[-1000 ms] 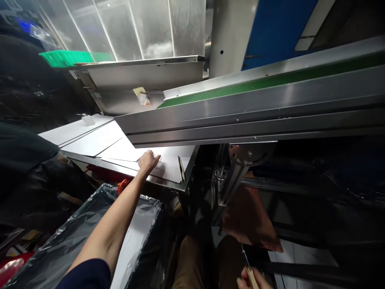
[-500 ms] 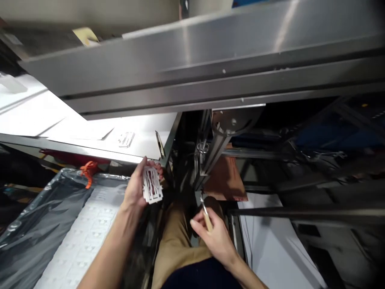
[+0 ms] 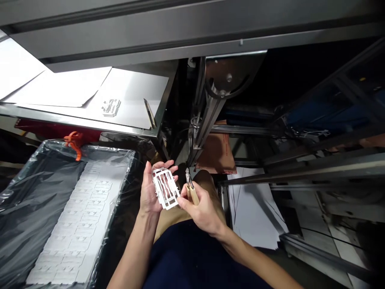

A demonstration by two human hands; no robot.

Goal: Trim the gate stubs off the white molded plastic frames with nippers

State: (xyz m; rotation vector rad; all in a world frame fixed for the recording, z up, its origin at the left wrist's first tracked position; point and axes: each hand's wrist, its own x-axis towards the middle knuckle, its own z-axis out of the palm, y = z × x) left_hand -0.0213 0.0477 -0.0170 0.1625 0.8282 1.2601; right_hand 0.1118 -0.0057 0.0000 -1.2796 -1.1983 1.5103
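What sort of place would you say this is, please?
It looks like a factory workstation, judging by the long metal beam, the rows of similar white parts in a plastic-lined bin, and the pliers in the right hand.

I work on a factory floor, facing a long grey metal beam (image 3: pixel 144 36) with a bolted, curved metal bracket (image 3: pixel 221 76). Beyond a dark, film-lined bin (image 3: pixel 120 152) filled with rows of near-identical flat white parts (image 3: pixel 86 230) stands a steel-edged, paper-covered workbench (image 3: pixel 166 98); tan-handled metal pliers (image 3: pixel 194 195) sit in my right hand (image 3: pixel 206 208).
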